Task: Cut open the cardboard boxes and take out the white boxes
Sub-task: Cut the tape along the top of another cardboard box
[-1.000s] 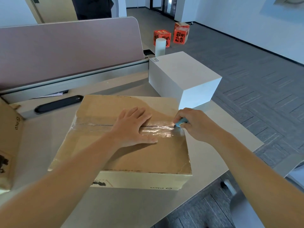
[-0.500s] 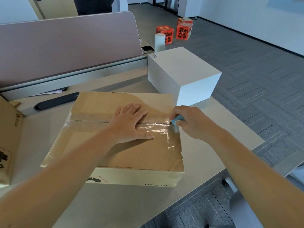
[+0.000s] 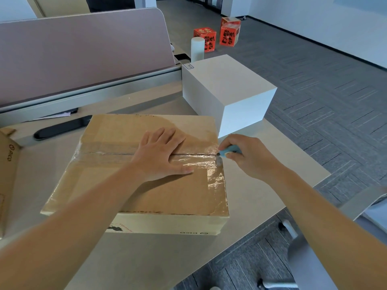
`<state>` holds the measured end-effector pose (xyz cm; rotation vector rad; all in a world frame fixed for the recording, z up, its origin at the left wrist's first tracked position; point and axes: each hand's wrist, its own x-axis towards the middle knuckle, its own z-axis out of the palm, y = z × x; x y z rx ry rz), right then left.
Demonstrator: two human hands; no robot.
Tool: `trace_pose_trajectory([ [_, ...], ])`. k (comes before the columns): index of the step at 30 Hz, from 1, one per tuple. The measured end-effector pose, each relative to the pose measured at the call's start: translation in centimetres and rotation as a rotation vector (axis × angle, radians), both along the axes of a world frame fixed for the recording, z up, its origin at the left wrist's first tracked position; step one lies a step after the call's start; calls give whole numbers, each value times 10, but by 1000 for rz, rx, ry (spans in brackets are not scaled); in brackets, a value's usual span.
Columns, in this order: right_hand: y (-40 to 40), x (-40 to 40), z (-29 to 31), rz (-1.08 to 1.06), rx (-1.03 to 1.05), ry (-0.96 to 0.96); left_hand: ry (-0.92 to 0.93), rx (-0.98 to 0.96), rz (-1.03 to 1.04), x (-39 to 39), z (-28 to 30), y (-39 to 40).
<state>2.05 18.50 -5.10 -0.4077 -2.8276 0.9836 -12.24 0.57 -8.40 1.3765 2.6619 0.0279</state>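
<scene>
A taped brown cardboard box (image 3: 117,185) lies flat on the grey desk (image 3: 261,185) in front of me. My left hand (image 3: 159,153) presses flat on its top, fingers straight across the centre seam. My right hand (image 3: 249,155) grips a small light-blue cutter (image 3: 227,152) at the right end of the seam, its tip at the clear tape. A white box (image 3: 226,91) stands on the desk just behind the right corner of the cardboard box.
An open cardboard box (image 3: 8,164) sits at the left edge. A black bar (image 3: 60,128) lies by the desk divider (image 3: 83,51). A white cylinder (image 3: 197,49) and red boxes (image 3: 217,36) stand on the floor beyond. A chair (image 3: 314,248) is at lower right.
The view has shifted slightly. My right hand with the cutter stays at the right end of the seam, and my left hand keeps pressing the box top.
</scene>
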Motion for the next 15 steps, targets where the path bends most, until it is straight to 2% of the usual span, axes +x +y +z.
trace_pose_trajectory([
  [7,-3,7,1,-259,-277,236,-17,7,13,2,4,2],
  [10,-15,7,6,-401,-416,359,-86,48,16,1,8,-1],
  [15,-74,7,0,-520,-482,408,-142,55,-1,-12,16,-32],
])
